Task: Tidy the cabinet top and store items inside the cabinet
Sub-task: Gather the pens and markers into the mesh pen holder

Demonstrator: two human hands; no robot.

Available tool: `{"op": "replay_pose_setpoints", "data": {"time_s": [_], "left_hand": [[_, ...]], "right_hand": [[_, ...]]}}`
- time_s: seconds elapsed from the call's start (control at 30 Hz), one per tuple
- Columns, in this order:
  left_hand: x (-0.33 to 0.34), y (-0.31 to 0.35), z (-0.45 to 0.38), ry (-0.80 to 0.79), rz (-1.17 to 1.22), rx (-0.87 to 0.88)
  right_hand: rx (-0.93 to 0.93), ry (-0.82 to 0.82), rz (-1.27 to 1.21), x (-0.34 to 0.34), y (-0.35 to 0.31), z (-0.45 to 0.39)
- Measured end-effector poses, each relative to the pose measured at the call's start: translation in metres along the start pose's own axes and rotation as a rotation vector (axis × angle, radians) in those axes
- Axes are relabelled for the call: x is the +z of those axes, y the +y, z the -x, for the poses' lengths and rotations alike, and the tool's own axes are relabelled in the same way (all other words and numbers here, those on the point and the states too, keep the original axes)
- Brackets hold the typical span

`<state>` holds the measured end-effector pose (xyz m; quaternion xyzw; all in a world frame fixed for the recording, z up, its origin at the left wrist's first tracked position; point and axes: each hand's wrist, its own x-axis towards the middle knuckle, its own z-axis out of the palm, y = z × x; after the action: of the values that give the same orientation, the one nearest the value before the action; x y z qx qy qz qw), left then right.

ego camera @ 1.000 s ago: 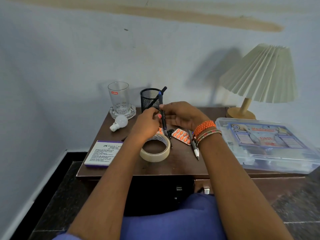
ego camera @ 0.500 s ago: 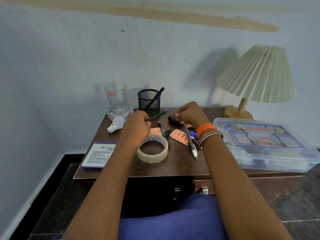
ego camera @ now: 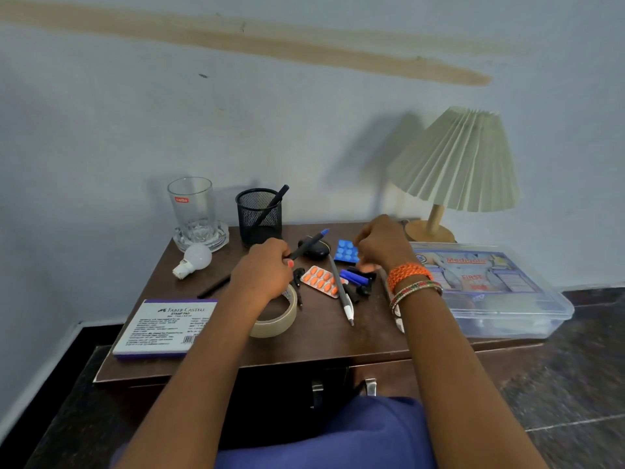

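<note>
While the left hand [ego camera: 267,265] is gripped around a dark pen [ego camera: 309,244], the pen's blue tip is pointed up and away toward the right, with its long axis running diagonally from the fist toward the back of the cabinet top [ego camera: 324,336]. The mesh pen holder [ego camera: 259,216] is seen just behind and slightly left of that hand, upright, with one pen already leaning in it; the left hand is clearly the nearer one. The right hand [ego camera: 380,247] is held curled over the blue pill strip [ego camera: 346,251] and a cluster of small blue and black pen parts [ego camera: 356,280]; whether anything is pinched cannot be told. The hands are kept apart. Between them an orange pill strip [ego camera: 319,280] and a grey pen [ego camera: 341,291] are laid flat. A tape roll [ego camera: 280,319] sits under the left wrist. Further out: stamp pad box [ego camera: 165,328], bulb [ego camera: 194,260], glass [ego camera: 192,206], first-aid box [ego camera: 487,289], lamp [ego camera: 456,164]. Next move is judged to need the held pen swung upright and dropped tip-down into the holder
</note>
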<state>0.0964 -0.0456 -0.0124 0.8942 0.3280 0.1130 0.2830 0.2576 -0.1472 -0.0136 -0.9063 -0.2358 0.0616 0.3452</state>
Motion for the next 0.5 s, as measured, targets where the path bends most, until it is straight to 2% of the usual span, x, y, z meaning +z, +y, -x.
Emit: {"op": "replay_pose_setpoints", "data": {"time_s": [0.23, 0.5], "left_hand": [[0.008, 0.021, 0.001, -0.034, -0.08, 0.008], [0.007, 0.021, 0.002, -0.094, -0.076, -0.053]], "right_hand": [[-0.031, -0.026, 0.269, 0.003, -0.009, 0.018], [-0.022, -0.084, 0.385, 0.012, -0.004, 0.027]]}}
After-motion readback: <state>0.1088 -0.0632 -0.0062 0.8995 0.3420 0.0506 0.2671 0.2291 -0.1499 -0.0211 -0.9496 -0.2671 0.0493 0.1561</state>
